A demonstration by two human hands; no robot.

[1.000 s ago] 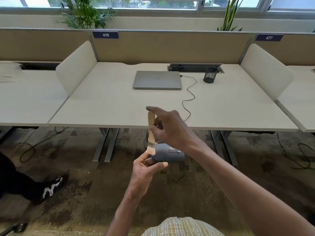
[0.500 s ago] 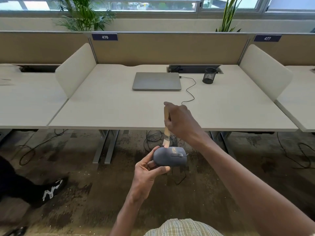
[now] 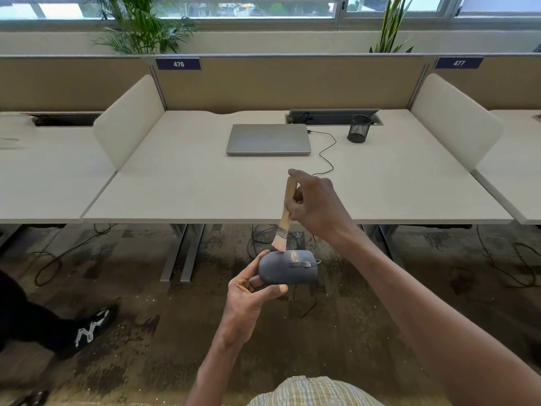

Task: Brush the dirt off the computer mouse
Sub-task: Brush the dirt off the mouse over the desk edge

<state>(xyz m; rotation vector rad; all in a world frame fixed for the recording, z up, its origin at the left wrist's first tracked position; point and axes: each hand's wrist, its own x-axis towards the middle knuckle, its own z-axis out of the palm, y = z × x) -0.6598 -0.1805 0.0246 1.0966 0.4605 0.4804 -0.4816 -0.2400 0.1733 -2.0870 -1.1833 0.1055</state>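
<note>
The brush [image 3: 284, 215], gripped by the right hand [image 3: 316, 206], has moved from the mouse's [image 3: 288, 267] rear onto its top; left hand [image 3: 248, 291] holds the mouse. Dirt remains near the wheel.

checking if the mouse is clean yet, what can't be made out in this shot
All from the head view:
- Underside of the mouse: turned away, and partly covered by the left hand.
- Middle of the brush handle: covered by the right hand.
- Pale specks on the mouse near its wheel: too small to tell dirt from wear.
- Inside the mesh cup: too small and dark.
</note>
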